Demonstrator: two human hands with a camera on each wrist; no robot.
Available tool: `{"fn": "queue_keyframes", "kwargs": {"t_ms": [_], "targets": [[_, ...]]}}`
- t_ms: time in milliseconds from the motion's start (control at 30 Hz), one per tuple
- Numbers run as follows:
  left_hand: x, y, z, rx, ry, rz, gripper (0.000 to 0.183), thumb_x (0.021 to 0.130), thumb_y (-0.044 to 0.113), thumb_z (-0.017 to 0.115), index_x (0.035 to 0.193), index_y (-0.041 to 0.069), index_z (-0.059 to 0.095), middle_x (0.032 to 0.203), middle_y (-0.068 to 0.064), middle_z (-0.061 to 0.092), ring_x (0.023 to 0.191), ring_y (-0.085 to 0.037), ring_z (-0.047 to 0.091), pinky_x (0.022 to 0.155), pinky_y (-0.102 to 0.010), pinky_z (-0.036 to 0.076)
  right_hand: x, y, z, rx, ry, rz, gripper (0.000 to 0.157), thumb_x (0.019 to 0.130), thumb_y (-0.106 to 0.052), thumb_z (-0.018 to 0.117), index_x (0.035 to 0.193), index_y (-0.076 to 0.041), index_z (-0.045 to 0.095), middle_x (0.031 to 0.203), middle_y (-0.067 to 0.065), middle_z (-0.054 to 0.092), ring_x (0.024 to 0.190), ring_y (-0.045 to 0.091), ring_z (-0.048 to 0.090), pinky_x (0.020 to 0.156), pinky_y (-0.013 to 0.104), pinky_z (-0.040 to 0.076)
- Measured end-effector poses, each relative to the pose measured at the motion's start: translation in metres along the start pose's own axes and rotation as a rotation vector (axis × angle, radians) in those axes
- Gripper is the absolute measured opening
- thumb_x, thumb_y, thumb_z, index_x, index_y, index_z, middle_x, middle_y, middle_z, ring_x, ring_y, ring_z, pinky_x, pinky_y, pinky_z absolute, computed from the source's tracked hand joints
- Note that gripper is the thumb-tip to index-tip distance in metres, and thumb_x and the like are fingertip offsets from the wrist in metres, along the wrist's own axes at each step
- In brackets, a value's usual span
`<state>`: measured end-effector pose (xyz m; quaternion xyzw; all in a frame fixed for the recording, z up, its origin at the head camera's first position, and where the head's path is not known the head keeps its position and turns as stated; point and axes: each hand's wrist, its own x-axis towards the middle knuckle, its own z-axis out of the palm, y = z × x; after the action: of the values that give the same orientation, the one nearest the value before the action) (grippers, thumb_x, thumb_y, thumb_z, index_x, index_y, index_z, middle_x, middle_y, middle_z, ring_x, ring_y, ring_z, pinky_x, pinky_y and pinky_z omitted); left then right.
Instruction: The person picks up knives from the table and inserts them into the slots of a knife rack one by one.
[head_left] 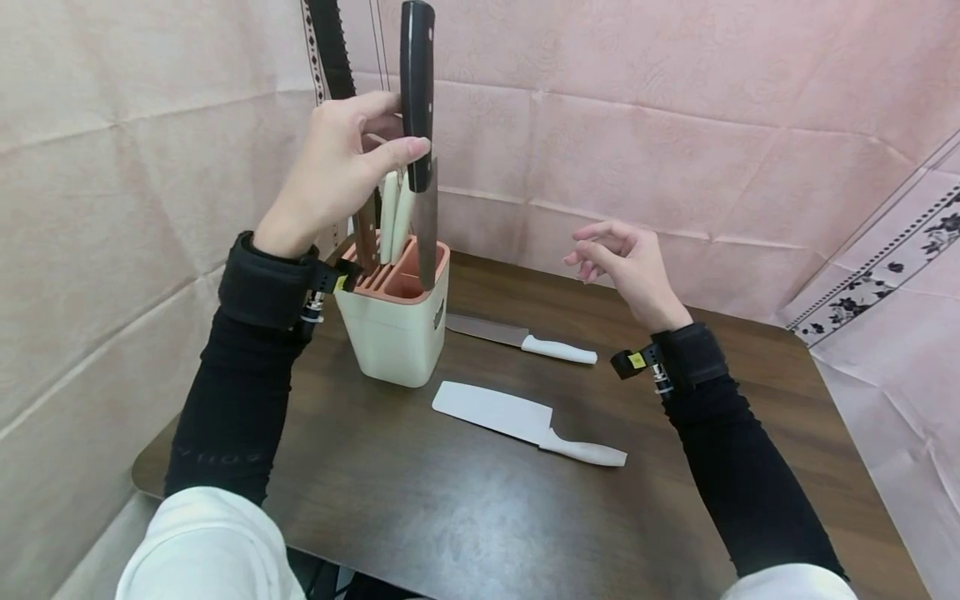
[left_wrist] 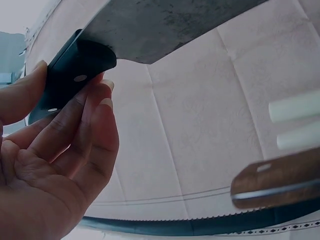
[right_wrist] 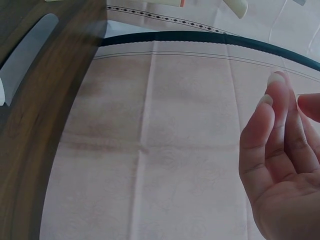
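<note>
My left hand (head_left: 337,162) pinches the black handle of a knife (head_left: 417,75) between thumb and fingers. The knife stands upright, blade down, its tip at the front right opening of a cream knife block (head_left: 390,337) with an orange top; I cannot tell how far inside it is. In the left wrist view the knife's wide grey blade (left_wrist: 150,30) runs off the top edge. My right hand (head_left: 626,262) hovers over the table's back part, fingers loosely bent, holding nothing. Two white-handled knives (head_left: 397,217) and a brown-handled one (head_left: 366,237) stand in the block.
A white cleaver (head_left: 495,408) lies on the brown wooden table (head_left: 360,483) in front of the block. Behind it lies a white-handled knife (head_left: 558,350), its blade pointing toward the block. Pink cloth (head_left: 637,108) hangs behind the table and pale cloth on the left.
</note>
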<state>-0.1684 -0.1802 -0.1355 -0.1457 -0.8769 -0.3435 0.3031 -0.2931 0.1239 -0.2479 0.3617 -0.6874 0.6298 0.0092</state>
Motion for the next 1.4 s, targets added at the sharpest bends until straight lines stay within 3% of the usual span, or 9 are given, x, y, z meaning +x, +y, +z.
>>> {"fn": "queue_keyframes", "kwargs": {"t_ms": [267, 400, 567, 867, 1400], "targets": [[-0.005, -0.003, -0.014, -0.002, 0.055, -0.021, 0.034, 0.088, 0.020, 0.061, 0.121, 0.009, 0.061, 0.098, -0.014, 0.068, 0.076, -0.014, 0.059, 0.063, -0.021, 0.042, 0.000, 0.003, 0.002, 0.008, -0.002, 0.007, 0.018, 0.088, -0.008, 0.061, 0.101, 0.003, 0.063, 0.075, 0.003, 0.074, 0.061, 0.027, 0.059, 0.053, 0.020, 0.054], [-0.007, -0.006, -0.021, 0.006, 0.069, -0.039, 0.034, 0.088, 0.020, 0.061, 0.120, 0.010, 0.061, 0.096, -0.011, 0.068, 0.076, -0.014, 0.060, 0.068, -0.020, 0.043, -0.001, 0.004, 0.003, 0.010, -0.006, 0.009, 0.017, 0.088, -0.008, 0.061, 0.101, 0.002, 0.063, 0.075, 0.004, 0.074, 0.062, 0.029, 0.059, 0.054, 0.020, 0.054], [-0.010, -0.010, -0.031, 0.008, 0.084, -0.046, 0.031, 0.088, 0.019, 0.061, 0.118, 0.008, 0.062, 0.091, 0.002, 0.065, 0.082, -0.012, 0.058, 0.074, -0.021, 0.042, -0.001, 0.004, 0.002, 0.028, -0.007, -0.008, 0.017, 0.087, -0.007, 0.061, 0.101, 0.003, 0.063, 0.075, 0.004, 0.074, 0.061, 0.031, 0.058, 0.053, 0.021, 0.054], [-0.015, -0.016, -0.044, 0.018, 0.105, -0.062, 0.029, 0.089, 0.017, 0.060, 0.115, 0.006, 0.064, 0.081, 0.015, 0.060, 0.080, -0.011, 0.056, 0.073, -0.020, 0.040, -0.004, 0.005, 0.001, 0.058, -0.002, -0.008, 0.015, 0.087, -0.004, 0.060, 0.099, 0.003, 0.064, 0.074, 0.003, 0.074, 0.059, 0.028, 0.058, 0.053, 0.019, 0.054], [-0.016, -0.034, -0.049, -0.067, 0.128, -0.181, 0.034, 0.087, 0.015, 0.063, 0.120, 0.008, 0.061, 0.082, 0.016, 0.063, 0.079, -0.014, 0.057, 0.072, -0.023, 0.037, -0.009, 0.003, -0.005, 0.018, 0.018, 0.029, 0.018, 0.087, -0.007, 0.061, 0.101, 0.005, 0.064, 0.075, 0.003, 0.074, 0.059, 0.026, 0.060, 0.054, 0.020, 0.054]]}}
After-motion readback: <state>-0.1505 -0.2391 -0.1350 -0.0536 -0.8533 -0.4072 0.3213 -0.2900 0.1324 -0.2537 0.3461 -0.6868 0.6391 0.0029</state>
